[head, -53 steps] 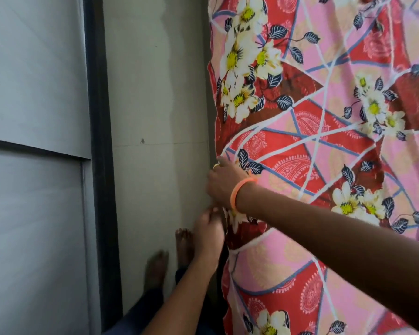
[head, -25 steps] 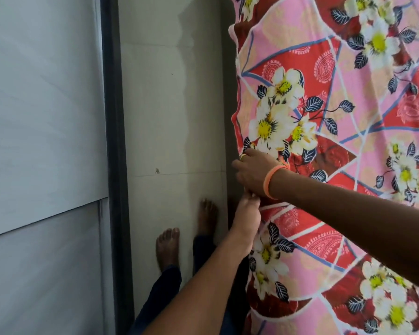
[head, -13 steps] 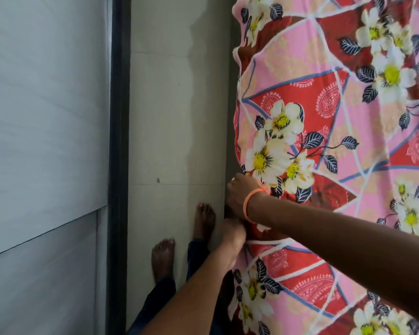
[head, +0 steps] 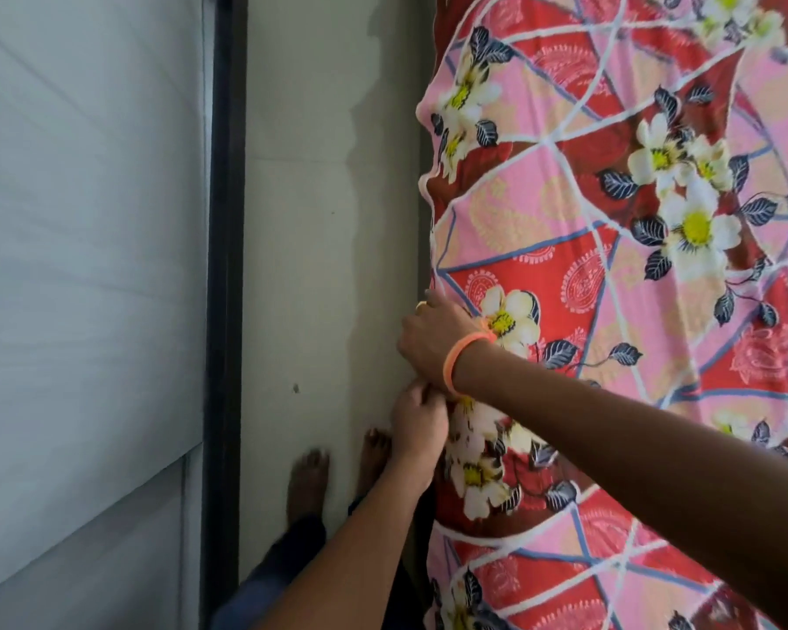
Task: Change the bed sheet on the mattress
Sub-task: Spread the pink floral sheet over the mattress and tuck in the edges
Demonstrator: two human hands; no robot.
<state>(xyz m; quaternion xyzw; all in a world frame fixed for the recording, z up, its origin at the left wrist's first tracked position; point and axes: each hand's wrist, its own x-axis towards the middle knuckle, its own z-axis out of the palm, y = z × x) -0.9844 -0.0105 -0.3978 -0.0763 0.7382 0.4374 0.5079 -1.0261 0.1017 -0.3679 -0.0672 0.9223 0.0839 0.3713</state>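
A red and pink bed sheet (head: 610, 275) with white flowers and dark leaves covers the mattress and fills the right side of the head view. At the sheet's left edge, my right hand (head: 433, 343), with an orange band on the wrist, presses down on the fabric where it turns over the mattress side. Just below it, my left hand (head: 417, 425) is closed on the hanging edge of the sheet, fingers tucked toward the gap beside the mattress. The mattress itself is hidden under the sheet.
A narrow strip of pale floor (head: 319, 266) runs between the bed and a grey wardrobe (head: 87, 266) with a dark frame (head: 224, 266) on the left. My bare feet (head: 310, 475) stand in that strip close to the bed.
Both hands have stayed together on the sheet's left edge while I moved along the bed; the flower pattern has slid past under them. The feet shifted with me.
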